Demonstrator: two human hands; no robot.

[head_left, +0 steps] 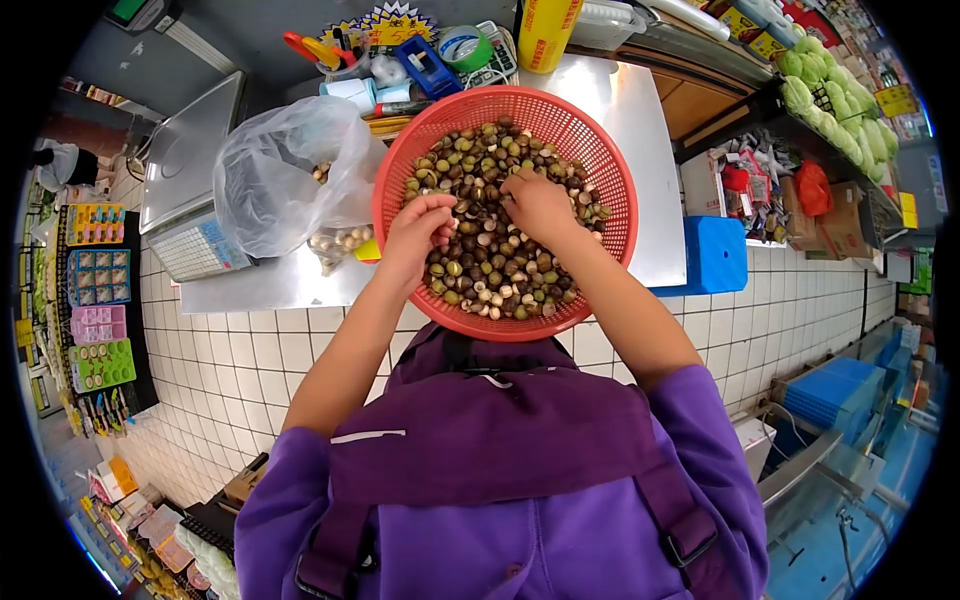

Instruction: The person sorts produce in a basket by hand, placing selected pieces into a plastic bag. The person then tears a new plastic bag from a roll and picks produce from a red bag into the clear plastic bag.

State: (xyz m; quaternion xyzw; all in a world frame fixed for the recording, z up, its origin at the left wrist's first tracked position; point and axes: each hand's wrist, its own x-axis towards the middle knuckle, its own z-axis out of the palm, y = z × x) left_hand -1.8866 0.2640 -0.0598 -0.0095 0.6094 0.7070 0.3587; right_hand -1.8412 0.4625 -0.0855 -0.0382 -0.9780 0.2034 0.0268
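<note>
A round red plastic basket [622, 215] holds many small round nuts or seeds [495, 270], brown, green and some pale. Over the basket's left part is my left hand [418, 232], its fingers curled and the thumb close to the index finger; anything between them is too small to make out. My right hand [540, 205] reaches into the pile right of the middle, palm down, with its fingertips among the nuts. Left of the basket lies a clear plastic bag [290, 175] with pale round pieces [345, 240] by its lower right part.
The basket rests on a metal table [655, 190]. Behind it are scissors [315, 50], green tape [465, 48], a blue tape dispenser [427, 67] and a yellow roll [547, 35]. A blue stool [715, 255] stands right of the table.
</note>
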